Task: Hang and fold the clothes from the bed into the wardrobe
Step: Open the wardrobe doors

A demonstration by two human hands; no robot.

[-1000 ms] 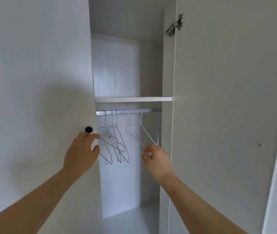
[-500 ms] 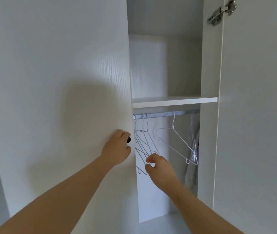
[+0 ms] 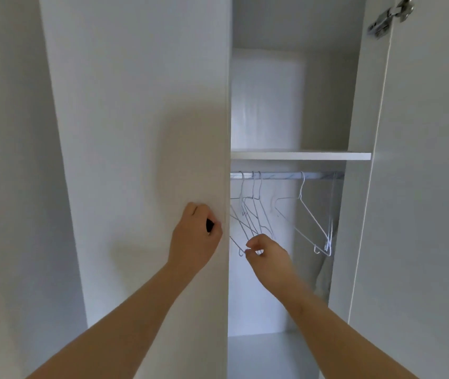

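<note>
Only 2 arms & hands of the person show. L forearm [image 3: 125,318] bare all the way from near frame edge to wrist; R forearm [image 3: 335,324] likewise bare. L hand [image 3: 194,239] & R hand [image 3: 268,255] bare too. Slim wrists, smooth forearms w/ soft shading underneath. Nails too small to make out.

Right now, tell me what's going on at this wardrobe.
A person stands at the open wardrobe. Their left hand grips the black knob of the left door, while the right hand pinches the bottom of a wire hanger in the bunch on the rail. Other hangers hang farther right.
</note>
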